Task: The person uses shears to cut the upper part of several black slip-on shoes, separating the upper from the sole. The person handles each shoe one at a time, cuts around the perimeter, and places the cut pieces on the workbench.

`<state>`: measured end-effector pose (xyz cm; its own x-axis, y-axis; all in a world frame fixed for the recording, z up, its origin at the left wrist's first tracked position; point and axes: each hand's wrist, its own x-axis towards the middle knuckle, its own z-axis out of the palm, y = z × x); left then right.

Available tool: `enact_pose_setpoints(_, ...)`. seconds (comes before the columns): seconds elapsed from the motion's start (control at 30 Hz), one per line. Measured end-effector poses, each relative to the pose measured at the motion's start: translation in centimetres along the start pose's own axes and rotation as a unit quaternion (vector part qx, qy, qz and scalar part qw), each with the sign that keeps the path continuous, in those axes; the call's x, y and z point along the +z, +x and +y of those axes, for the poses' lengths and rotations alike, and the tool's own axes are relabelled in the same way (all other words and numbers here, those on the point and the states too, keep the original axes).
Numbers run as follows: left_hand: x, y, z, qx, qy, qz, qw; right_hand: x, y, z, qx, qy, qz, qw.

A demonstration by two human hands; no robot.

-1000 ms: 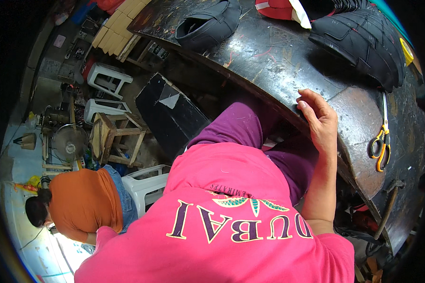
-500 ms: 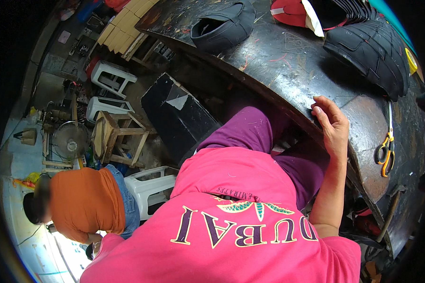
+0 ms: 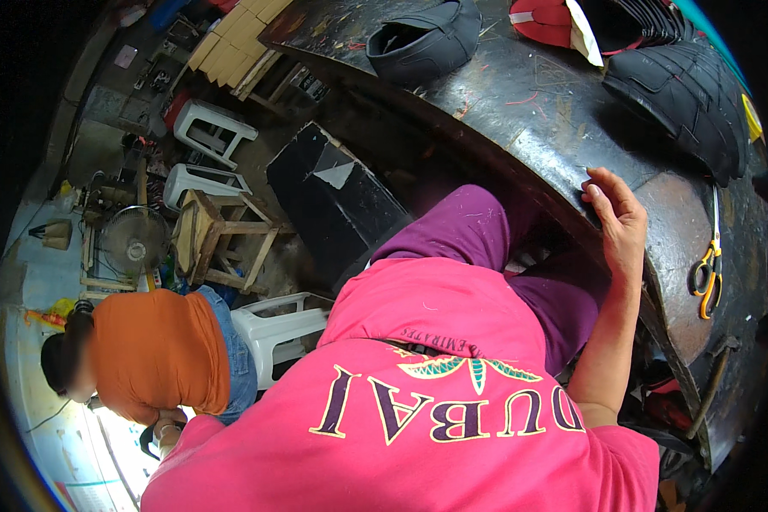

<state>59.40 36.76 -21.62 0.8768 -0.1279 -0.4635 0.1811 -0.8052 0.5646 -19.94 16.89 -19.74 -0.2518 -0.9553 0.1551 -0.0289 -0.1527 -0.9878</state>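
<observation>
Black shoe uppers [image 3: 683, 111], nested in a stack, sit on the dark surface [image 3: 563, 141] beyond your right hand [image 3: 620, 213], not touching it. Stage, by my judgement: panels look joined and shaped; no sole that I can make out. How much is left on them can't be told from here. No cutting under way: orange-and-black-handled scissors [image 3: 715, 249] lie near the stack, untouched.

Single upper [image 3: 439, 51] stands apart, toward your left, its opening showing; matte, rounded, holding its shape. Stack looks matte too, close ridges at its far end, faint pale marks on the near face. Red piece [image 3: 544, 21] with a white flap beside it.

Your right hand: at the surface's edge, fingers loosely bent, thumb and forefinger slightly apart, nothing visibly gripped. Left hand out of view.
</observation>
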Motion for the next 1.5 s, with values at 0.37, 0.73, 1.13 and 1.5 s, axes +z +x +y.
enact_pose_setpoints(0.37,-0.9,0.5,0.0,0.006,0.002,-0.001,1.0,-0.3,0.3,0.2,-0.01,-0.026,-0.004,1.0)
enact_pose_setpoints(0.73,-1.2,1.4,0.5,0.018,0.008,0.0,1.0,-0.2,0.3,0.5,-0.013,0.004,0.004,1.0)
enact_pose_setpoints(1.13,-0.2,2.7,1.6,0.025,0.008,-0.015,1.0,0.1,0.1,-0.1,0.005,-0.015,0.023,1.0)
enact_pose_setpoints(1.5,0.7,1.4,-2.2,-0.014,0.103,-0.058,0.993,0.4,-0.3,-0.4,0.0,-0.013,0.033,0.999)
